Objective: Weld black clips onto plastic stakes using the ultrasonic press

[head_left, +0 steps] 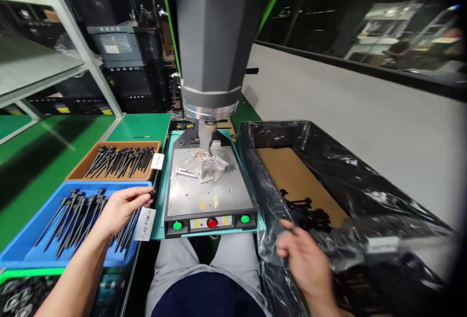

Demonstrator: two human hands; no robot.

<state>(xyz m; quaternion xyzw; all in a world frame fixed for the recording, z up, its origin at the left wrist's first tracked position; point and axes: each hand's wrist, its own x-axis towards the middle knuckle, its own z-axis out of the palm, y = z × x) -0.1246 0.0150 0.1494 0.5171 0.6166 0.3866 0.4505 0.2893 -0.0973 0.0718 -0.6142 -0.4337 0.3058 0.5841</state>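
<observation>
My left hand [126, 206] is over the right side of a blue tray [22, 249]; thumb and forefinger pinch a small black part [152, 194], mostly hidden by the fingertips. Long black rods with knobbed heads [78, 214] lie in that tray. My right hand [304, 261], blurred by motion, is above the near left edge of a bin lined with clear plastic [268, 210]. Its forefinger and thumb are apart and nothing shows between them. Black parts [306, 212] lie in the bin beside a cardboard sheet [302, 176].
In front of me stands a press-like machine [215, 29], its tool tip [206, 137] above a metal plate [189, 197]. Its front has green buttons [177, 225] and a red button [212, 222]. An orange tray [109, 176] holds more black rods. A metal rack [73, 29] stands left.
</observation>
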